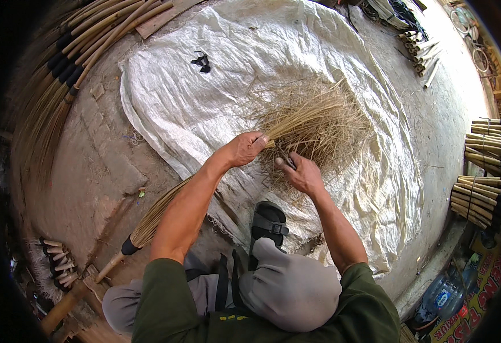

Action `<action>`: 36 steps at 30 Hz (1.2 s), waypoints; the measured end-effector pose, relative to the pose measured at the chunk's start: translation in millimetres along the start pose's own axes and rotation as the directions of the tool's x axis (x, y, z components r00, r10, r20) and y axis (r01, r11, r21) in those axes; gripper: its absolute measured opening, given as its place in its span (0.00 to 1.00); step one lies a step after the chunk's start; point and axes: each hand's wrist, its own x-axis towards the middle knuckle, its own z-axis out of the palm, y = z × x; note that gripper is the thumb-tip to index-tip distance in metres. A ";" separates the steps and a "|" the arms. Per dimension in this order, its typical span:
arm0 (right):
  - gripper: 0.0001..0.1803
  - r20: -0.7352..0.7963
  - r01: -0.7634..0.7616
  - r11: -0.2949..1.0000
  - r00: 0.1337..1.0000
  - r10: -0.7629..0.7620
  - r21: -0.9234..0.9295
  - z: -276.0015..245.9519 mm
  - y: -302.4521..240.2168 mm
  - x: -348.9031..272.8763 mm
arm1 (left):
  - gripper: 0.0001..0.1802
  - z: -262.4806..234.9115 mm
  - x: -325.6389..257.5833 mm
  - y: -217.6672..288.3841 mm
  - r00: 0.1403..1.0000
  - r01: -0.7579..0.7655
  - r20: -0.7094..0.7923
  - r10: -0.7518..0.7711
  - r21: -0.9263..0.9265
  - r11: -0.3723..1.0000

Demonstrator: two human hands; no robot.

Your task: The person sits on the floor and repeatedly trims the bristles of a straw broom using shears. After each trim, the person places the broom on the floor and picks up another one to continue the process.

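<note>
- On the white woven sheet (193, 108), our left hand (245, 147) closes around a bundle of dry straw (313, 123).
- Our right hand (301, 172) pinches strands; its fingertips are hard to make out.
- Finished brooms (67, 63) lie cut off at the rim.

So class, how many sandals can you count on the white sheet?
1: a black sandal at the white sheet's near edge, just below the right hand. A second may be hidden under the person's legs.

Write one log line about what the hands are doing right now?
left hand: grips straw bundle | right hand: on the straws, small dark tool | under: white sheet
</note>
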 end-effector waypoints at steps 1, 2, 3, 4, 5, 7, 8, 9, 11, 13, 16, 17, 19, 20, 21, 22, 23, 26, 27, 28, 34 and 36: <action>0.38 0.031 -0.035 0.998 0.999 0.033 0.052 -1.5 0.1 -0.2 | 0.25 0.1 0.2 -0.8 0.999 0.017 -0.038 -0.016 0.024 1.000; 0.37 0.041 -0.056 0.992 0.998 0.051 0.114 -2.7 0.0 -1.0 | 0.26 -0.4 0.7 -1.9 0.998 0.026 -0.065 -0.023 0.044 0.999; 0.37 0.048 -0.075 0.982 0.997 0.068 0.171 -4.4 0.4 -1.2 | 0.26 0.0 1.5 -3.4 0.994 0.045 -0.106 -0.039 0.061 0.997; 0.38 0.036 -0.068 0.984 0.997 0.063 0.162 -4.7 0.0 -2.2 | 0.26 1.1 2.3 -4.8 0.993 0.033 -0.114 -0.025 0.067 0.997; 0.38 0.036 -0.041 0.988 0.999 0.036 0.148 -5.9 -0.2 -2.3 | 0.26 3.5 2.2 -6.2 0.991 0.040 -0.130 -0.031 0.070 0.997; 0.38 0.079 -0.082 0.993 0.994 0.075 0.088 -6.6 -2.8 -3.5 | 0.26 9.5 1.2 -7.5 0.991 0.025 -0.130 -0.015 0.074 0.997; 0.38 0.044 -0.050 0.999 0.998 0.050 0.002 -6.7 -5.0 -2.8 | 0.26 12.7 0.3 -7.4 0.992 0.000 -0.124 0.009 0.072 0.997; 0.38 0.046 -0.060 0.998 0.997 0.060 -0.009 -6.8 -7.1 -3.7 | 0.26 15.5 -0.8 -6.9 0.992 -0.026 -0.122 0.035 0.071 0.997; 0.38 0.045 -0.063 0.997 0.997 0.064 -0.042 -7.6 -12.0 -2.5 | 0.25 17.4 -1.5 -4.6 0.996 -0.003 -0.090 0.012 0.098 0.995; 0.37 0.024 -0.040 0.996 0.999 0.042 -0.077 -7.4 -15.9 -1.9 | 0.25 15.6 -2.0 -2.2 0.998 0.030 -0.054 -0.024 0.118 0.993; 0.35 0.029 -0.083 0.996 0.996 0.084 -0.006 -2.7 -18.3 -0.3 | 0.26 7.3 -0.7 -0.3 0.999 0.041 -0.036 -0.036 0.123 0.992; 0.34 0.028 -0.102 0.994 0.994 0.101 0.047 -0.5 -17.3 0.6 | 0.26 4.0 -0.3 -0.4 0.999 0.010 -0.055 -0.004 0.111 0.994; 0.33 -0.023 -0.114 0.991 0.993 0.116 0.068 6.4 -14.4 1.2 | 0.25 0.4 1.3 -0.6 0.996 -0.026 -0.079 0.032 0.078 0.997; 0.33 -0.026 -0.116 0.990 0.993 0.119 0.084 9.3 -12.5 2.5 | 0.25 -1.7 1.6 -0.8 0.996 -0.029 -0.085 0.034 0.057 0.998; 0.33 -0.031 -0.099 0.986 0.994 0.104 0.132 12.6 -11.1 3.6 | 0.24 -2.2 2.1 -0.7 0.997 0.018 -0.078 -0.014 0.044 0.999; 0.34 -0.010 -0.092 0.980 0.995 0.095 0.179 13.2 -7.8 3.2 | 0.24 -4.3 1.7 -0.7 0.997 0.030 -0.066 -0.031 -0.010 0.999; 0.34 0.010 -0.087 0.971 0.996 0.087 0.224 12.9 -5.1 3.6 | 0.24 -5.2 1.6 -0.8 0.995 0.089 -0.036 -0.091 -0.056 0.995; 0.35 0.012 -0.071 0.980 0.997 0.070 0.184 10.4 -3.1 3.1 | 0.24 -4.3 2.4 -1.1 0.996 0.090 0.009 -0.090 -0.078 0.993; 0.35 0.001 -0.038 0.990 0.999 0.039 0.138 8.3 -3.3 1.3 | 0.24 -2.8 2.8 -1.8 0.996 0.087 0.022 -0.085 -0.099 0.991; 0.35 0.003 -0.022 0.997 1.000 0.021 0.077 5.0 -5.2 3.1 | 0.24 -1.6 3.4 -2.6 0.998 0.058 0.028 -0.057 -0.044 0.997; 0.34 -0.012 0.029 0.997 0.999 -0.030 -0.071 -3.1 -14.8 4.7 | 0.25 4.2 9.7 -12.5 0.995 0.078 0.048 -0.083 0.097 0.992; 0.34 0.003 -0.024 0.999 1.000 0.024 -0.044 -1.0 -12.0 4.6 | 0.26 3.1 11.6 -14.5 0.995 0.075 0.055 -0.081 0.104 0.992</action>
